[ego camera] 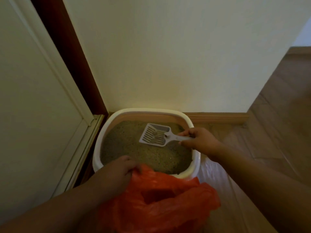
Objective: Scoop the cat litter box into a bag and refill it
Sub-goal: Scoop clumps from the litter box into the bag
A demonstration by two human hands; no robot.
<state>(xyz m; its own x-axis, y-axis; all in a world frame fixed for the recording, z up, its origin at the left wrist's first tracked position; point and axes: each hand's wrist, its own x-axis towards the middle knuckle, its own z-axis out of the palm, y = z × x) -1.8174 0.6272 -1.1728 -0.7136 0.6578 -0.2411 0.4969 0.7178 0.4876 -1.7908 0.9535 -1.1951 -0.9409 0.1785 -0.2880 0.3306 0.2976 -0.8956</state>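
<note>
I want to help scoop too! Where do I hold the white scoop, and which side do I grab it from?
Hold the litter scoop by its narrow handle, coming from the right, as the right hand does. The handle points right, over the litter box rim, while the wide slotted end sits over the litter and needs to stay free. The left hand holds the orange bag.

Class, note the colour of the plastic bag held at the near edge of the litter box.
Orange-red; the bag shows best in the head view, gripped by the left hand.
</note>
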